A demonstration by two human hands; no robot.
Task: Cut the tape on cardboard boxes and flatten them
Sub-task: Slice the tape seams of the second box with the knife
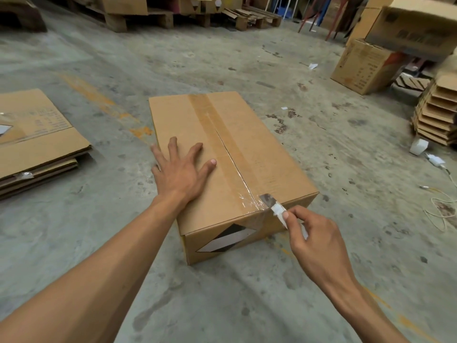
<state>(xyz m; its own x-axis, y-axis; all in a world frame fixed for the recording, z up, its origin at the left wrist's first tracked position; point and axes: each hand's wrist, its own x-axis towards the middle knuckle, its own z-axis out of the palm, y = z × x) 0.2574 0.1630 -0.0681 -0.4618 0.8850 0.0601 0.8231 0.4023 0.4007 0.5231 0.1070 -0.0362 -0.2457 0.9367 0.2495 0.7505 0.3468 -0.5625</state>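
A closed cardboard box [257, 154] sits on the concrete floor in front of me. A strip of clear brown tape [210, 120] runs along its top seam; a slit shows in the near half of the tape. My left hand [183, 169] lies flat with fingers spread on the left top flap. My right hand [314, 233] grips a small knife [273, 205] with a white wrapped handle. Its blade touches the tape at the box's near top edge.
A stack of flattened boxes [37, 144] lies on the floor to the left. Upright boxes [366, 65] and a pile of folded cardboard [440, 112] stand at the right. A white charger with cable [437, 162] lies nearby. Wooden pallets [138, 18] line the back.
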